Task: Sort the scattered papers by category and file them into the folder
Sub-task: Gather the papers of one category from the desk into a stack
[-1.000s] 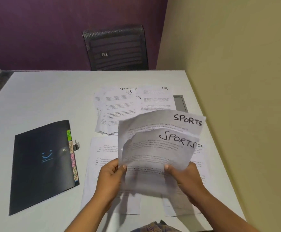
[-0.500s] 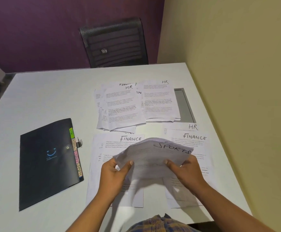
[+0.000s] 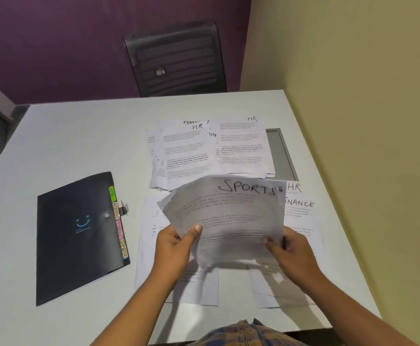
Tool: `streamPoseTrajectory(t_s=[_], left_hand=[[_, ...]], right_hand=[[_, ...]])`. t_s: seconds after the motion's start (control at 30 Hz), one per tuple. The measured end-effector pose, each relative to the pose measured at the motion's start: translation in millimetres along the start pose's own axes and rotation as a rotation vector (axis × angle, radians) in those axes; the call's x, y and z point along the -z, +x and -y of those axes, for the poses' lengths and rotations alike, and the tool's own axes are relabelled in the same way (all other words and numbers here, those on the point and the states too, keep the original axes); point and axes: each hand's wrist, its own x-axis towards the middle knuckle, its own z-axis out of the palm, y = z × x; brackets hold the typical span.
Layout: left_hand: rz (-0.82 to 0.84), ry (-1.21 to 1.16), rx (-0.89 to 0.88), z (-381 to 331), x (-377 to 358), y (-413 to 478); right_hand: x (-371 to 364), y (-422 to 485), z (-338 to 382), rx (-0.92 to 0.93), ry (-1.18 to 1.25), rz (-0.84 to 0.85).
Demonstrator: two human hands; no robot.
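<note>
A small stack of sheets headed SPORTS (image 3: 229, 213) is lifted above the table in front of me. My left hand (image 3: 174, 248) pinches its lower left edge and my right hand (image 3: 291, 253) grips its lower right edge. Beneath it lie two sheets on the table, the right one headed FINANCE (image 3: 301, 221), with an HR sheet (image 3: 295, 188) peeking out behind. Farther back are two overlapping piles topped by HR sheets (image 3: 186, 158) (image 3: 244, 146). A black folder (image 3: 79, 236) with coloured index tabs lies shut at the left.
The white table (image 3: 79, 136) meets a yellow wall along its right side. A grey recessed panel (image 3: 280, 153) sits at the table's right, partly under the papers. A black mesh chair (image 3: 176, 61) stands behind the far edge.
The SPORTS sheets dipped down flat, then tilted back up, squared into one stack. Both hands kept their hold.
</note>
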Motion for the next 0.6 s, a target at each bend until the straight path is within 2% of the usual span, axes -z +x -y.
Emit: streamPoseTrajectory(t_s=[0.1, 0.17, 0.3, 0.33, 0.47, 0.6], left_hand=[[0.051, -0.062, 0.104, 10.1, 6.3, 10.3], [0.020, 0.013, 0.187, 28.8, 14.1, 16.1], [-0.435, 0.438, 0.222, 68.7, 38.9, 15.3], [-0.486, 0.528, 0.246, 77.1, 46.2, 14.4], [-0.371, 0.906, 0.456, 105.8, 61.7, 20.6], [-0.348, 0.899, 0.487, 104.1, 60.2, 28.2]], right_hand=[[2.2, 1.0, -13.7, -0.077, -0.051, -0.002], [3.3, -0.3, -20.0, -0.167, 0.007, -0.011], [5.8, -3.8, -35.4, -0.362, 0.093, -0.047], [6.5, -4.4, -39.4, -0.399, 0.126, -0.062], [9.4, -5.7, -44.7, -0.503, 0.210, -0.131], [10.2, -6.4, -41.2, -0.522, 0.205, -0.151]])
